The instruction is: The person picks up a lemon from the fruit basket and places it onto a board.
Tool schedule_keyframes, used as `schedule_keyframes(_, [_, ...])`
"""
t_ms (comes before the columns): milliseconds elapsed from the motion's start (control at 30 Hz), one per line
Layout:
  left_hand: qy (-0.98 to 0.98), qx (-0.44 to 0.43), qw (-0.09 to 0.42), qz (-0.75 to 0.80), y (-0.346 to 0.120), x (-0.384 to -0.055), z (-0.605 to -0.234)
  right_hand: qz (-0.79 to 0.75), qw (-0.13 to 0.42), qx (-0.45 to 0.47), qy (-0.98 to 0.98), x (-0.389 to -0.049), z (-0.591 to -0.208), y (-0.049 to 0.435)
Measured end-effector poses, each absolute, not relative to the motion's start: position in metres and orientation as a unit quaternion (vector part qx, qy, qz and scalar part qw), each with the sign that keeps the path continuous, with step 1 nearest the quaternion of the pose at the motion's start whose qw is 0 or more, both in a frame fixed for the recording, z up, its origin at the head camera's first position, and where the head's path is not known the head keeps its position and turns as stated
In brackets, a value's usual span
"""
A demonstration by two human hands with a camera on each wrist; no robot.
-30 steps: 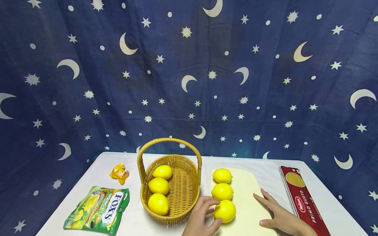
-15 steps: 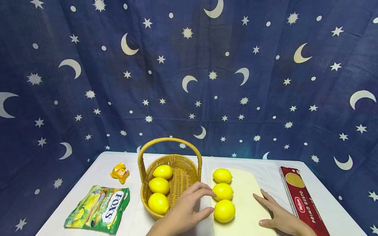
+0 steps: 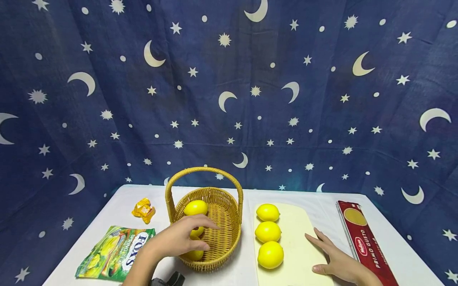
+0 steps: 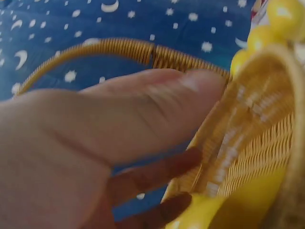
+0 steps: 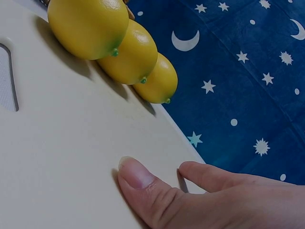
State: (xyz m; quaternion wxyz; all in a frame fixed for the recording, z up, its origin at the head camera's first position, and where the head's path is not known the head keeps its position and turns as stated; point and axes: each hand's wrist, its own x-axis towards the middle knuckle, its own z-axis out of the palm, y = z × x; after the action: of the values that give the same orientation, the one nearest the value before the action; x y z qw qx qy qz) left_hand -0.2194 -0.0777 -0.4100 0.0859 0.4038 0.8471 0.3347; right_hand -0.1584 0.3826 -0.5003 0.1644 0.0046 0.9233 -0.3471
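My left hand is over the wicker basket, fingers loosely bent with nothing between them. Three lemons lie in a row inside the basket, two of them partly covered by this hand. In the left wrist view, the thumb stretches across the basket's side and handle. Another row of three lemons runs along the left side of a cream cutting board. My right hand rests at the board's right edge, fingers spread and thumb on its surface.
A green Fox's candy bag lies left of the basket, with yellow-wrapped sweets behind it. At the right is a red Primo Gusto pasta pack. A blue star-and-moon curtain hangs behind the white table.
My left hand has left the nearest lemon on the board and moved left over the basket. My right hand has stayed at the board's edge.
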Motion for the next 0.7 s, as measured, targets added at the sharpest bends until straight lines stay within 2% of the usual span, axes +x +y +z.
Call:
schedule_keyframes(100, [0.858,0.386,0.12,0.316,-0.091,-0.223,-0.412,-0.351,0.162,0.0,0.922,-0.158,-0.5,0.382])
schedule_keyframes(233, [0.865,0.382,0.142,0.294,-0.1,-0.225,-0.415,-0.356,0.158,-0.012,0.921,-0.158,-0.499,0.383])
schedule_keyframes(700, [0.885,0.363,0.137,0.258,-0.096,-0.227,-0.421,-0.349,0.152,-0.006,0.925,-0.156,-0.497,0.381])
